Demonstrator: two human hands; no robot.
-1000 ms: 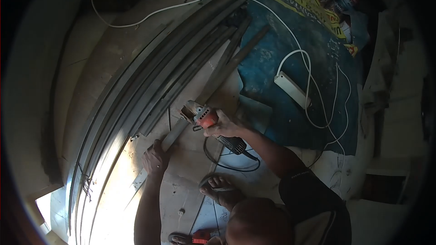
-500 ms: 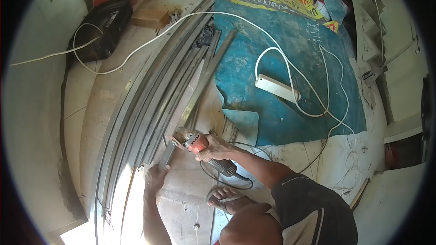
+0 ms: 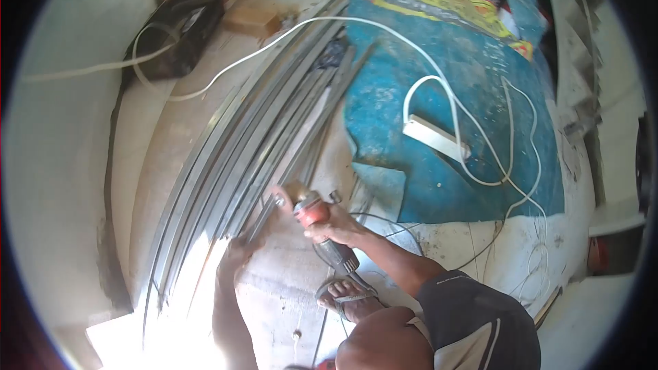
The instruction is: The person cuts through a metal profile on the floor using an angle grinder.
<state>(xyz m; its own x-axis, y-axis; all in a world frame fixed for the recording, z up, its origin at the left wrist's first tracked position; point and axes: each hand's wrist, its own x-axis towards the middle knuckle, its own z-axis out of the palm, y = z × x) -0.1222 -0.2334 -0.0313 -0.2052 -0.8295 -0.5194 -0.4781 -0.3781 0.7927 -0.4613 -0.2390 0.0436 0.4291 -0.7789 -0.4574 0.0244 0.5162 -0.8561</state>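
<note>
My right hand (image 3: 337, 226) is wrapped around an angle grinder (image 3: 312, 210) with a red head and a black body. Its disc (image 3: 279, 199) is at the left, close to a narrow grey metal bar (image 3: 260, 220); whether they touch is too blurred to tell. My left hand (image 3: 238, 252), smeared and partly in glare, is closed at the lower end of that bar. A dark cord runs from the back of the grinder beside my sandalled foot (image 3: 349, 297).
Long metal bars (image 3: 226, 157) lie in a bundle on the left. A teal sheet (image 3: 384, 89) carries a white power strip (image 3: 435, 138) and looping white cable. A black case (image 3: 181, 48), a brown block (image 3: 252, 22) and a yellow printed sack (image 3: 439, 0) are farther back.
The whole view has shifted, so the surroundings appear farther right. The grinder's disc sits slightly farther from my left hand, and my left hand has become blurred.
</note>
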